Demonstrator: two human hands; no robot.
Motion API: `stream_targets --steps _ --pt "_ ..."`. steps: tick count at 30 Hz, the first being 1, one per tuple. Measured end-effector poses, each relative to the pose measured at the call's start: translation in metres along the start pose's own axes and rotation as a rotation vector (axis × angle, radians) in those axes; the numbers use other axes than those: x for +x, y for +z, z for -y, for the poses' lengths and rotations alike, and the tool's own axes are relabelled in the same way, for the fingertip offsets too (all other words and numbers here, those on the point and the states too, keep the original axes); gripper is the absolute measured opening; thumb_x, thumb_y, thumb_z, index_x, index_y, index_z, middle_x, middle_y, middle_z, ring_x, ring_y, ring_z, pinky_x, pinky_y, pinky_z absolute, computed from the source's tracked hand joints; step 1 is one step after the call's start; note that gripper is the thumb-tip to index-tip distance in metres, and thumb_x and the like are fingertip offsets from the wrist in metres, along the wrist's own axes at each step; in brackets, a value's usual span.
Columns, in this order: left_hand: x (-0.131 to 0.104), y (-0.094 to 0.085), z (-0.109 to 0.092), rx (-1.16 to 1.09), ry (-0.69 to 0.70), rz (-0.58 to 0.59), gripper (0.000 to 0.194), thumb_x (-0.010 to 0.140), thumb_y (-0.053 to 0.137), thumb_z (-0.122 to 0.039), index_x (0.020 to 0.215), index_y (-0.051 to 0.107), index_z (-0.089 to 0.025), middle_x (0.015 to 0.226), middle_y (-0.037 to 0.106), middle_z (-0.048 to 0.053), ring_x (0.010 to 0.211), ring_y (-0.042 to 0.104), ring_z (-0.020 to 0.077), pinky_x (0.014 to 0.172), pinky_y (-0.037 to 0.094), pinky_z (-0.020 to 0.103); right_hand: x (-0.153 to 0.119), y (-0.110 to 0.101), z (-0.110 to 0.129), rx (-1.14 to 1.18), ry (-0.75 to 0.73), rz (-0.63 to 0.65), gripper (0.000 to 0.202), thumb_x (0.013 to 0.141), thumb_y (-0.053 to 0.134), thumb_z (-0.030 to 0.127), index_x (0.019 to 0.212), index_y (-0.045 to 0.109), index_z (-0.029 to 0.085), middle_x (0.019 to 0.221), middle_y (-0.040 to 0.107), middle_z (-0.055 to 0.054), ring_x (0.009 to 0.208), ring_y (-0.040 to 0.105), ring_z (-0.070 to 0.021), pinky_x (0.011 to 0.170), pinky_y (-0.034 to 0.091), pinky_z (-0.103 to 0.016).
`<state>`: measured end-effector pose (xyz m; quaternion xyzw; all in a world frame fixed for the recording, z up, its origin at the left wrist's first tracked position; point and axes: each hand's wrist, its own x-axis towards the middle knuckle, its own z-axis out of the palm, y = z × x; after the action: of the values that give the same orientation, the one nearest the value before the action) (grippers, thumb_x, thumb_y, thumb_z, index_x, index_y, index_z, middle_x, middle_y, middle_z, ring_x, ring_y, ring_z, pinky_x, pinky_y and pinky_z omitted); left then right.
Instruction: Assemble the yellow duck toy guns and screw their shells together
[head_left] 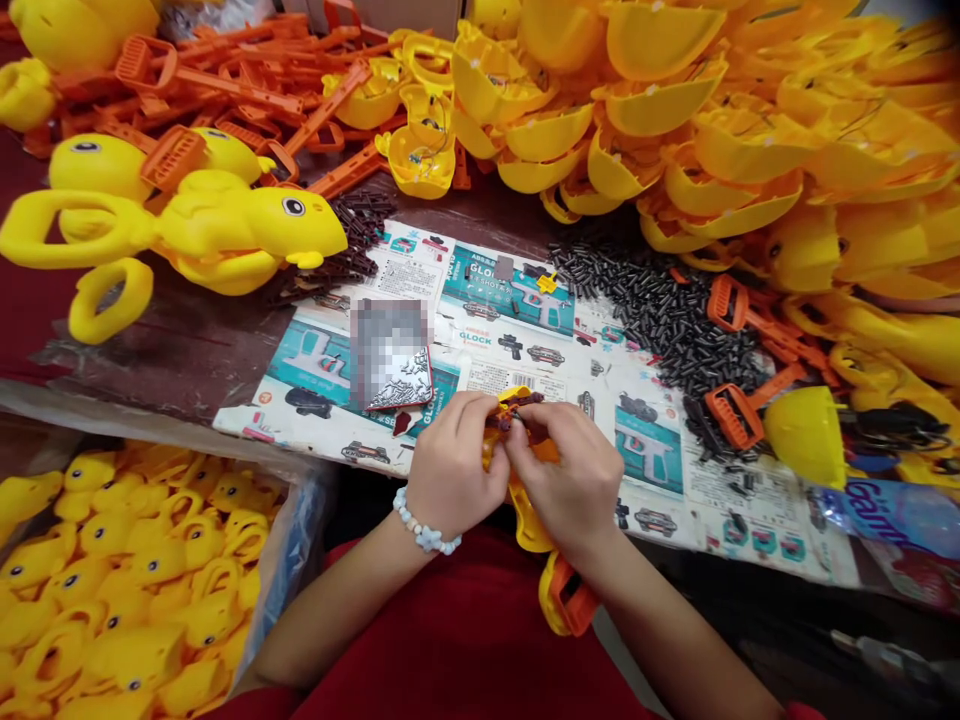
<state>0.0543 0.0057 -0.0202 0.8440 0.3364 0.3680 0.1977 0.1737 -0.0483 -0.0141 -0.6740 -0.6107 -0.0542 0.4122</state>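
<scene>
Both hands meet over the front edge of the cardboard sheet. My left hand (456,468), with a beaded bracelet on its wrist, is closed round the left side of a yellow plastic shell (529,515). Thumb and fingers of my right hand (568,470) pinch at small dark brown parts (525,405) at the shell's upper end. The shell hangs down past the table edge, with an orange piece (576,602) at its lower end. Fingers partly hide the shell's inside. A tray of small silver screws (401,385), partly pixelated, lies left of the hands.
Small black cylinders (660,315) lie heaped at the right. Yellow half shells (697,150) are stacked behind, beside orange parts (247,90). Finished-looking yellow ducks (247,225) rest at the left. A lined box of yellow ducks (135,580) stands below left. A bottle (907,515) lies at the right edge.
</scene>
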Motion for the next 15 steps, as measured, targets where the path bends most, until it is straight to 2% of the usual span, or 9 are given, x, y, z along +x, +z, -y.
stream_targets --steps 8,13,15 --pt "-0.001 -0.003 -0.003 0.053 0.060 -0.009 0.028 0.079 0.049 -0.010 0.107 0.051 -0.012 0.099 0.064 0.014 0.095 0.062 0.0226 0.084 0.055 0.034 0.004 0.002 0.010 -0.046 -0.016 0.009 0.011 0.087 0.053 0.010 0.089 0.062 0.016 0.081 0.064 -0.006 0.075 0.059 -0.0168 0.072 0.050 -0.031" --pt "0.001 0.000 0.005 -0.105 0.000 0.029 0.027 0.079 0.052 -0.011 0.106 0.051 -0.015 0.099 0.062 0.011 0.097 0.061 0.0212 0.085 0.055 0.034 0.000 -0.007 0.011 -0.007 -0.041 0.051 0.010 0.085 0.056 0.007 0.090 0.061 0.015 0.082 0.065 -0.005 0.077 0.060 -0.0148 0.075 0.050 -0.027" --pt "0.002 -0.001 0.005 -0.182 -0.026 0.043 0.027 0.080 0.053 -0.010 0.107 0.051 -0.015 0.102 0.061 0.011 0.100 0.059 0.0208 0.088 0.053 0.034 0.001 -0.015 0.009 -0.009 -0.006 0.025 0.005 0.084 0.059 0.012 0.086 0.058 0.017 0.081 0.063 -0.005 0.078 0.059 -0.0155 0.075 0.049 -0.028"
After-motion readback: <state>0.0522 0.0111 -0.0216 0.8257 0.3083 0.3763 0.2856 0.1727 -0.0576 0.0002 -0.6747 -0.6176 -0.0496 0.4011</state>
